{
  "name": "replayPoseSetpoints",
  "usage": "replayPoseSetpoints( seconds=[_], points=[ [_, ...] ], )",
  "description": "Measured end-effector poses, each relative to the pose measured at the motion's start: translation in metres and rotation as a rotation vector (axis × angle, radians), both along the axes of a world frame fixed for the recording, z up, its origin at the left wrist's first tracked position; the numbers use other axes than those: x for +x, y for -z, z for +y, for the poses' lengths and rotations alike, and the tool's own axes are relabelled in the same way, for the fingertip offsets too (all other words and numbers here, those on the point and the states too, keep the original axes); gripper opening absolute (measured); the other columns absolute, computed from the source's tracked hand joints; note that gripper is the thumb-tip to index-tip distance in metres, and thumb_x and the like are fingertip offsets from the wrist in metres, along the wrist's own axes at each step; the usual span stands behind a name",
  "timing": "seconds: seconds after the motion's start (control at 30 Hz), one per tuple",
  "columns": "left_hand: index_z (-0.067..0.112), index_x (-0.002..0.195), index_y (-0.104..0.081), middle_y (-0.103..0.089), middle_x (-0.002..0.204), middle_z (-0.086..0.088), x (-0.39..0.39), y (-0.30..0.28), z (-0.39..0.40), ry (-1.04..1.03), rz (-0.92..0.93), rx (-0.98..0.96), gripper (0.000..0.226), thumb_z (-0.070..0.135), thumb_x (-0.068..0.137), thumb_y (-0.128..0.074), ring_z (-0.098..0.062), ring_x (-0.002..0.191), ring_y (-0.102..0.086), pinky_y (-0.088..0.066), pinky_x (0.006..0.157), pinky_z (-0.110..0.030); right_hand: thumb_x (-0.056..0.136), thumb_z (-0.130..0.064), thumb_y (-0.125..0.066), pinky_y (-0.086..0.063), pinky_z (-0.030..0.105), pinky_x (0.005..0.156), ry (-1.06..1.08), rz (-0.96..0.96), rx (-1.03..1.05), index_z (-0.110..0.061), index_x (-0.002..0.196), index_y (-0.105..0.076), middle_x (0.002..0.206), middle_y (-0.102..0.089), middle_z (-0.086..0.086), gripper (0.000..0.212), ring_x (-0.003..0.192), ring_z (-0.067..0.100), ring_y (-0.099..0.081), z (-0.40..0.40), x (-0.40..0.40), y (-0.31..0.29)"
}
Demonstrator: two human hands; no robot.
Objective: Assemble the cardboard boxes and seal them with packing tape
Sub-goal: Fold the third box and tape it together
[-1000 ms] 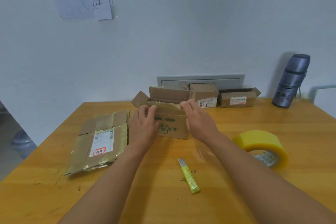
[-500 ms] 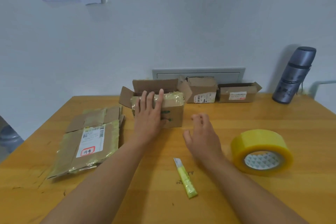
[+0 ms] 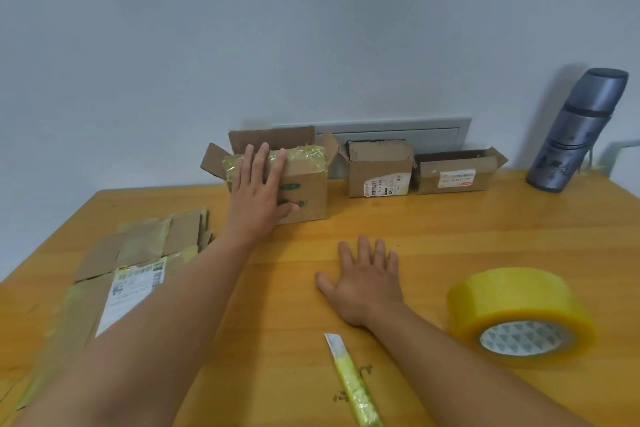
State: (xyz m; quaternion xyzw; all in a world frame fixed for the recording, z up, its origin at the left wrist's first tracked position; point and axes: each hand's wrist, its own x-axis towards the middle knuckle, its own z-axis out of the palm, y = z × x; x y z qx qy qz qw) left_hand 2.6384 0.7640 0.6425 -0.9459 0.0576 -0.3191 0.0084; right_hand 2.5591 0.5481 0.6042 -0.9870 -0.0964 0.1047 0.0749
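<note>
Cardboard box now at counter rear, pushed back beside two finished boxes; left hand flat against it, fingers straight. Right hand withdrawn, fingers spread on counter. Flaps open; sealing pending. Counted: three boxes, one flattened stack, one tape roll, one knife.

1. Bare table lies ahead of the right hand, as far as two small boxes by the wall.
2. Tape roll blocks its right.
3. Knife lies just behind its wrist.
4. Flattened boxes fill the space left of the left forearm.
</note>
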Motion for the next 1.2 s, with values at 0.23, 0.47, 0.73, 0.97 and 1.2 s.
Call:
replayPoseSetpoints(
  seconds=[0.23, 0.47, 0.73, 0.97, 1.2],
  points=[
    [0.018, 0.153, -0.034, -0.022, 0.159, -0.018, -0.040, 0.022, -0.009, -0.002, -0.196, 0.005, 0.081, 0.042, 0.085, -0.071, -0.038, 0.149, -0.015, -0.010, 0.121, -0.049, 0.094, -0.071, -0.018, 0.001, 0.061, 0.118, -0.027, 0.106, -0.125, -0.021, 0.158, -0.001, 0.164, 0.010, 0.016, 0.083, 0.148, 0.048, 0.011, 0.008, 0.006, -0.019],
    [0.023, 0.152, -0.035, -0.027, 0.153, -0.017, -0.051, 0.017, -0.016, -0.120, -0.146, 0.058, 0.079, 0.028, 0.082, -0.070, -0.041, 0.142, -0.024, -0.022, 0.113, -0.053, 0.093, -0.075, -0.024, -0.004, 0.063, 0.118, -0.044, 0.180, -0.151, -0.031, 0.158, 0.005, 0.165, 0.011, 0.015, 0.084, 0.147, 0.050, 0.008, 0.008, 0.010, -0.032],
    [0.025, 0.157, -0.016, -0.024, 0.151, -0.017, -0.034, -0.002, -0.026, -0.168, 0.100, -0.031, 0.081, 0.025, 0.090, -0.059, -0.037, 0.139, -0.021, -0.023, 0.115, -0.048, 0.092, -0.076, -0.020, -0.005, 0.063, 0.117, -0.054, 0.167, -0.176, -0.031, 0.158, 0.006, 0.165, 0.011, 0.016, 0.084, 0.147, 0.050, 0.008, 0.008, 0.009, -0.031],
    [0.031, 0.158, -0.003, 0.001, 0.165, -0.011, -0.064, 0.035, -0.041, -0.177, 0.340, -0.202, 0.075, 0.050, 0.097, -0.044, -0.033, 0.151, 0.000, -0.006, 0.122, -0.044, 0.091, -0.077, -0.017, -0.007, 0.063, 0.117, -0.072, 0.133, -0.192, -0.031, 0.158, 0.007, 0.164, 0.010, 0.016, 0.084, 0.147, 0.050, 0.006, 0.007, 0.009, -0.025],
    [0.037, 0.157, 0.005, 0.019, 0.164, -0.004, -0.018, 0.025, -0.029, -0.184, 0.518, -0.150, 0.066, 0.061, 0.101, -0.021, -0.031, 0.151, 0.016, 0.006, 0.123, -0.048, 0.093, -0.075, -0.016, -0.007, 0.064, 0.116, -0.073, 0.094, -0.197, -0.030, 0.158, 0.006, 0.164, 0.009, 0.018, 0.082, 0.147, 0.052, 0.005, 0.006, 0.009, -0.021]
  ],
)
